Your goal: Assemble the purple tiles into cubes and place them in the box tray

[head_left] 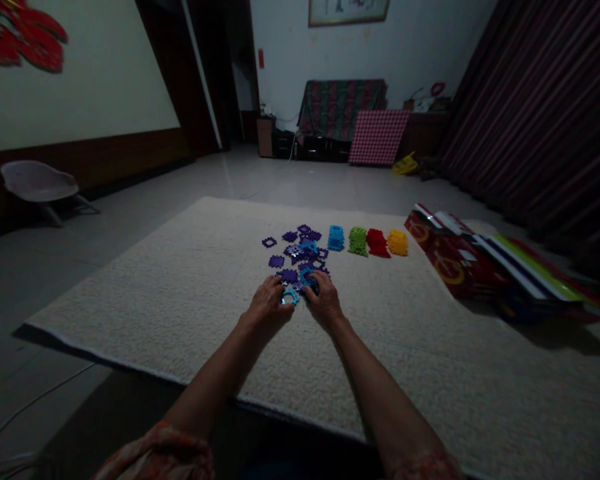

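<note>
Both my hands rest on a cream rug (180,293) at the near edge of a loose heap of purple and blue plastic puzzle tiles (300,257). My left hand (269,303) is curled, its fingertips pinching a light blue tile (290,297). My right hand (323,300) is curled too, its fingers closed on a blue tile at the heap's edge. Beyond the heap stand sorted stacks: blue (335,238), green (358,241), red (377,243) and yellow (397,243).
A red box and flat coloured boards (480,260) lie on the rug's right side. A small pale chair (37,183) stands at the left wall. A covered cabinet (340,110) and a checked board (379,137) stand at the far wall. A white cable (25,407) runs on the floor.
</note>
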`<state>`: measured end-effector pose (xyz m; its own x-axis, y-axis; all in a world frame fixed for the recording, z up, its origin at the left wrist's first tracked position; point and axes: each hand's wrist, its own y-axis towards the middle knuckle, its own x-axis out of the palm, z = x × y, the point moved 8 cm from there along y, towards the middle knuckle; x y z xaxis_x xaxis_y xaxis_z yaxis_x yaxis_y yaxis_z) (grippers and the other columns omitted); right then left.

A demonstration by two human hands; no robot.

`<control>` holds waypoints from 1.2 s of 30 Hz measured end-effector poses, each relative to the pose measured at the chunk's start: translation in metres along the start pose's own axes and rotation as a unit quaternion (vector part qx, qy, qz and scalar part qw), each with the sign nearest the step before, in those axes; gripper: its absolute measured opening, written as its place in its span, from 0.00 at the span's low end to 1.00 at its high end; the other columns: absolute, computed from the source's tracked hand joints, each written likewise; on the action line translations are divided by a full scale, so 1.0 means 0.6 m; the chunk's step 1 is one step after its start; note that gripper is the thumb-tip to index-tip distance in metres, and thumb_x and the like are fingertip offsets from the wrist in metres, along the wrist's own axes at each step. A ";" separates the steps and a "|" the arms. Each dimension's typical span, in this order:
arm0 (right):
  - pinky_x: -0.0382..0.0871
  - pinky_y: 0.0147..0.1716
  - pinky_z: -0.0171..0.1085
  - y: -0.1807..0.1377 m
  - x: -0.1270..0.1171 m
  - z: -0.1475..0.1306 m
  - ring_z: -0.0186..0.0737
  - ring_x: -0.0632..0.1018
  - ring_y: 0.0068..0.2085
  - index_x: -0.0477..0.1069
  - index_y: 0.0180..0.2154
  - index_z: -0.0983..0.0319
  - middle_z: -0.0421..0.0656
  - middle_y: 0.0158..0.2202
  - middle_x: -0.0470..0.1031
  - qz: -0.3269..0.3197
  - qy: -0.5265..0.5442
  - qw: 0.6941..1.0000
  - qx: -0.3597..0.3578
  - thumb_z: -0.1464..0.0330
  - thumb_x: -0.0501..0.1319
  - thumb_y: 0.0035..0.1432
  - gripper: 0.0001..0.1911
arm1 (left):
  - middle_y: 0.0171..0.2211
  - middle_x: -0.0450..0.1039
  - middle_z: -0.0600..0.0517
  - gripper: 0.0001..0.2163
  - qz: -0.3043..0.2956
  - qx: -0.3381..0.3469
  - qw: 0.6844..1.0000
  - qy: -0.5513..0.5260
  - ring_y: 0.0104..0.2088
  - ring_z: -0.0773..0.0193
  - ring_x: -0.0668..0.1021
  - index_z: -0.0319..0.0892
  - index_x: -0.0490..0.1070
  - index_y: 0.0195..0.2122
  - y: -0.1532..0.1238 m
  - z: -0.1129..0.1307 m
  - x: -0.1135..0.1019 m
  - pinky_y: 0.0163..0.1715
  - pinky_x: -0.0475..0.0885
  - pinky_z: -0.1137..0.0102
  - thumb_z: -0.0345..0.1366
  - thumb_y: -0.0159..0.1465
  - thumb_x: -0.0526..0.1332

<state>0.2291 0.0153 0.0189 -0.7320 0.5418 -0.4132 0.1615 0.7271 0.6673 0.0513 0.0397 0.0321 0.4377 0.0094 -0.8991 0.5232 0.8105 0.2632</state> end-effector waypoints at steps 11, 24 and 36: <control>0.74 0.54 0.52 0.044 -0.055 0.022 0.51 0.76 0.56 0.73 0.50 0.59 0.54 0.53 0.76 0.040 -0.008 0.998 -0.038 0.64 0.62 0.63 0.14 | 0.48 0.79 0.46 0.16 0.000 0.024 0.997 -0.073 0.47 0.49 0.80 0.44 0.75 0.48 0.128 -0.033 -0.059 0.50 0.76 0.58 0.41 0.59 0.68; 0.69 0.55 0.57 0.211 -0.069 0.204 0.57 0.75 0.56 0.72 0.52 0.61 0.55 0.57 0.74 -0.058 -0.212 0.967 -0.132 0.69 0.60 0.62 0.16 | 0.47 0.80 0.41 0.21 -0.005 0.040 0.997 -0.071 0.46 0.48 0.81 0.40 0.74 0.53 0.342 0.035 0.043 0.46 0.75 0.58 0.42 0.60 0.68; 0.65 0.57 0.57 0.193 -0.084 0.230 0.57 0.73 0.58 0.70 0.55 0.60 0.56 0.59 0.73 -0.069 -0.273 0.946 -0.160 0.72 0.59 0.63 0.19 | 0.45 0.79 0.44 0.21 0.045 0.042 0.993 -0.096 0.47 0.50 0.79 0.42 0.71 0.53 0.372 0.017 0.075 0.49 0.74 0.58 0.42 0.61 0.68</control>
<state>0.3763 0.1304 0.0316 -0.2662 0.6510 -0.7109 -0.1833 0.6899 0.7003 0.1952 0.2153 0.0541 0.6134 -0.0391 -0.7888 0.5309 0.7598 0.3752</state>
